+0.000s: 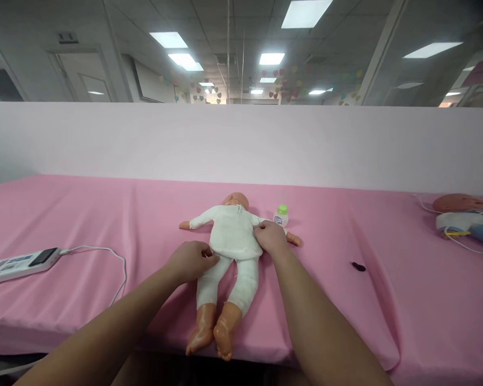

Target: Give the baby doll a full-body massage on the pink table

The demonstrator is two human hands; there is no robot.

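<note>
A baby doll point(230, 236) in a white top and white trousers lies on its back on the pink sheet point(104, 225), head away from me, bare feet at the near edge. My left hand point(191, 260) is closed on the hem of the white top at the doll's left hip. My right hand point(270, 237) pinches the top's cloth at the doll's other side, under its arm. A small white bottle with a green cap point(282, 215) stands just behind my right hand.
A white power strip point(18, 264) with a dark phone on it and a white cable lies at the left. A small black object point(358, 266) lies to the right. At far right rest another doll's head point(459, 202) and white-blue items. A pale partition rises behind.
</note>
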